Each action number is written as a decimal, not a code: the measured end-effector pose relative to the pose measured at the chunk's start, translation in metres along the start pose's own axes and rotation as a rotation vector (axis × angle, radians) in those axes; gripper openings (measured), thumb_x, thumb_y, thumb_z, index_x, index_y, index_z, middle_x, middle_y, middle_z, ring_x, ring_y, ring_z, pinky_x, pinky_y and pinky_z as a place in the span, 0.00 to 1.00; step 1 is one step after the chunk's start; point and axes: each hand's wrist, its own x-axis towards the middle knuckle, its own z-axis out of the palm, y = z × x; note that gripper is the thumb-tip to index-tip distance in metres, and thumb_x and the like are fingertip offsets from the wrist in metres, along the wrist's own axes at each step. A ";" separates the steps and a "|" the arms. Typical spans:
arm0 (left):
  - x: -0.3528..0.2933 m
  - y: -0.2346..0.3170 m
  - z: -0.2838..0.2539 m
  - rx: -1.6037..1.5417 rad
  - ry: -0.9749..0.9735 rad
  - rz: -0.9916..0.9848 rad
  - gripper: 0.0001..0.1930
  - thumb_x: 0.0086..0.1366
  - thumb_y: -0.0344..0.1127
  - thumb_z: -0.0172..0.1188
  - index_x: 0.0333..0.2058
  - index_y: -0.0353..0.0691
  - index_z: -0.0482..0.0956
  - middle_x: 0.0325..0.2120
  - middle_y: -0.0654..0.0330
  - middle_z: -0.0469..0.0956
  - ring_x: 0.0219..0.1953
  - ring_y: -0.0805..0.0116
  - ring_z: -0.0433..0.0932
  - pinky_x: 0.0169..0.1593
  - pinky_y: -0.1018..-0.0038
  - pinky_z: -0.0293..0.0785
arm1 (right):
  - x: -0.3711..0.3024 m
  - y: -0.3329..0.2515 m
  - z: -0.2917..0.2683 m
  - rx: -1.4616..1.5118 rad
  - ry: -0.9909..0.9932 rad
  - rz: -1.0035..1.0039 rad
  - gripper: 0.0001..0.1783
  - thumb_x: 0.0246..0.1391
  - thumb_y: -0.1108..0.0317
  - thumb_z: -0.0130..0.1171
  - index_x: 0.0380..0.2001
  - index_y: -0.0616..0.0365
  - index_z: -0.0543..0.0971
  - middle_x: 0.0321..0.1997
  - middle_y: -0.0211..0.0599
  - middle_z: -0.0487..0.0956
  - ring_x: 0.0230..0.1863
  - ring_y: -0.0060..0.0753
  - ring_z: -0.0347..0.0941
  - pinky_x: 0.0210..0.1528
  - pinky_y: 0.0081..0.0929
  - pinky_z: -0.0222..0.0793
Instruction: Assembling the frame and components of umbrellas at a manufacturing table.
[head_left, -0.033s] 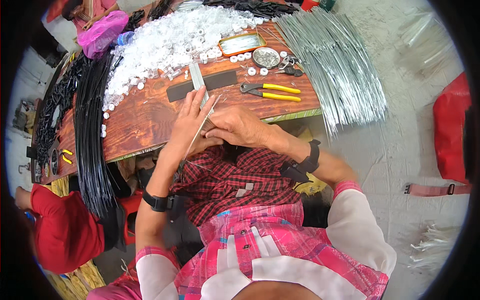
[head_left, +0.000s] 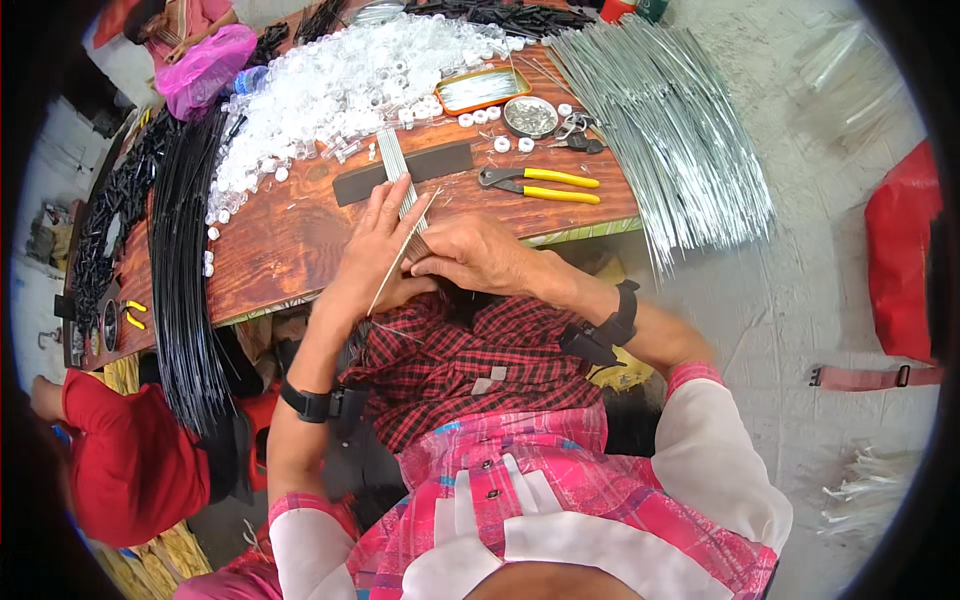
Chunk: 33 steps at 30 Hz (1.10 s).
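Observation:
A narrow bundle of thin metal rods (head_left: 391, 152) lies across a dark flat bar (head_left: 443, 161) at the table's near edge. My left hand (head_left: 368, 250) rests over the rods with its fingers stretched out along them. A few loose thin wires (head_left: 402, 252) run slantwise across the back of that hand. My right hand (head_left: 470, 252) is closed at the near end of the bundle, thumb and forefinger pinched around the rod ends. Its other fingertips are hidden. Yellow-handled cutting pliers (head_left: 541, 184) lie to the right of the bar.
Clear plastic pieces (head_left: 330, 85) heap up behind. An orange-rimmed tray (head_left: 484, 90), a round dish (head_left: 531, 117) and keys (head_left: 578, 135) sit to the right, near silver wires (head_left: 680, 140) overhanging the edge. Black wires (head_left: 185, 260) hang at left, beside a person in red (head_left: 135, 455).
The loose wires over my left hand have shifted slightly and lie closer together. Both hands keep nearly the same place on the rods.

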 end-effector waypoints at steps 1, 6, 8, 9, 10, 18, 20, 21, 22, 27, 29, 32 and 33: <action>0.002 -0.005 -0.005 0.023 -0.080 0.033 0.44 0.50 0.37 0.68 0.66 0.46 0.59 0.69 0.49 0.50 0.69 0.40 0.50 0.67 0.52 0.57 | -0.004 0.002 0.000 0.053 0.017 0.054 0.08 0.52 0.66 0.63 0.35 0.57 0.81 0.29 0.45 0.80 0.33 0.52 0.77 0.35 0.42 0.72; 0.018 -0.013 -0.036 -0.002 -0.244 0.101 0.37 0.52 0.35 0.68 0.62 0.45 0.66 0.67 0.47 0.53 0.67 0.38 0.54 0.64 0.51 0.61 | -0.002 -0.010 -0.009 0.062 0.048 0.039 0.08 0.52 0.65 0.64 0.34 0.55 0.82 0.28 0.45 0.81 0.31 0.52 0.78 0.33 0.42 0.71; 0.021 -0.016 -0.029 0.041 -0.143 0.139 0.35 0.49 0.33 0.68 0.59 0.43 0.70 0.65 0.50 0.59 0.63 0.42 0.61 0.60 0.55 0.67 | 0.001 -0.017 -0.017 0.091 0.048 0.087 0.08 0.52 0.66 0.64 0.34 0.56 0.82 0.29 0.46 0.81 0.31 0.51 0.78 0.34 0.41 0.72; 0.024 -0.020 -0.025 0.038 -0.098 0.145 0.36 0.48 0.35 0.69 0.59 0.44 0.70 0.65 0.53 0.60 0.63 0.42 0.62 0.62 0.54 0.66 | 0.003 -0.021 -0.022 0.140 0.084 0.053 0.08 0.52 0.66 0.64 0.33 0.57 0.82 0.28 0.46 0.81 0.31 0.50 0.78 0.33 0.40 0.72; 0.024 -0.023 -0.022 0.034 -0.052 0.149 0.37 0.47 0.36 0.71 0.59 0.46 0.70 0.65 0.56 0.60 0.62 0.43 0.62 0.63 0.54 0.65 | 0.007 -0.027 -0.027 0.136 0.086 0.045 0.08 0.52 0.66 0.64 0.33 0.57 0.82 0.28 0.46 0.81 0.31 0.50 0.78 0.33 0.40 0.72; 0.020 0.054 -0.056 -0.022 0.333 0.093 0.12 0.55 0.28 0.56 0.39 0.42 0.81 0.34 0.56 0.81 0.36 0.53 0.78 0.40 0.62 0.76 | 0.024 -0.089 -0.127 0.121 0.165 0.031 0.07 0.53 0.69 0.62 0.34 0.61 0.83 0.28 0.40 0.83 0.29 0.30 0.79 0.32 0.27 0.72; -0.001 0.078 -0.049 -0.116 0.171 -0.006 0.09 0.59 0.28 0.54 0.36 0.42 0.81 0.30 0.54 0.80 0.35 0.52 0.78 0.37 0.60 0.75 | 0.021 -0.093 -0.127 0.206 0.182 0.019 0.07 0.52 0.69 0.62 0.31 0.62 0.82 0.25 0.40 0.81 0.25 0.26 0.76 0.29 0.26 0.70; -0.013 0.084 -0.039 -0.288 0.086 -0.031 0.07 0.61 0.29 0.56 0.37 0.39 0.81 0.31 0.53 0.80 0.36 0.52 0.79 0.38 0.62 0.76 | 0.023 -0.092 -0.122 0.253 0.100 0.116 0.07 0.52 0.69 0.62 0.31 0.63 0.82 0.25 0.40 0.81 0.26 0.24 0.76 0.29 0.26 0.70; -0.024 0.087 -0.022 -0.461 0.004 -0.056 0.06 0.64 0.30 0.57 0.38 0.37 0.80 0.32 0.52 0.80 0.36 0.52 0.80 0.39 0.65 0.76 | 0.023 -0.090 -0.114 0.297 0.016 0.211 0.08 0.52 0.69 0.62 0.30 0.63 0.82 0.24 0.40 0.81 0.26 0.22 0.75 0.30 0.26 0.70; -0.060 0.080 0.036 -0.726 -0.210 -0.182 0.08 0.67 0.30 0.55 0.40 0.36 0.80 0.36 0.54 0.82 0.38 0.58 0.82 0.42 0.67 0.76 | 0.003 -0.056 -0.066 0.225 -0.152 0.321 0.09 0.55 0.65 0.64 0.31 0.61 0.84 0.31 0.35 0.84 0.32 0.24 0.80 0.36 0.24 0.73; -0.059 0.073 0.027 -0.776 -0.352 -0.206 0.11 0.65 0.28 0.55 0.45 0.35 0.78 0.37 0.56 0.82 0.40 0.66 0.81 0.45 0.70 0.76 | 0.006 -0.055 -0.060 0.313 -0.059 0.375 0.09 0.50 0.63 0.62 0.27 0.57 0.84 0.21 0.42 0.79 0.22 0.33 0.74 0.28 0.34 0.67; -0.058 0.068 0.013 -0.945 -0.439 -0.184 0.14 0.63 0.28 0.56 0.48 0.35 0.76 0.40 0.57 0.80 0.43 0.69 0.79 0.48 0.70 0.75 | 0.015 -0.049 -0.055 0.224 -0.075 0.317 0.09 0.49 0.63 0.63 0.27 0.58 0.84 0.20 0.43 0.78 0.21 0.33 0.74 0.27 0.35 0.66; -0.057 0.067 0.005 -0.997 -0.517 -0.215 0.18 0.62 0.31 0.60 0.51 0.35 0.75 0.44 0.57 0.79 0.45 0.70 0.78 0.49 0.70 0.75 | 0.019 -0.051 -0.058 0.162 -0.161 0.364 0.09 0.55 0.64 0.62 0.31 0.58 0.85 0.26 0.37 0.83 0.28 0.26 0.78 0.31 0.27 0.70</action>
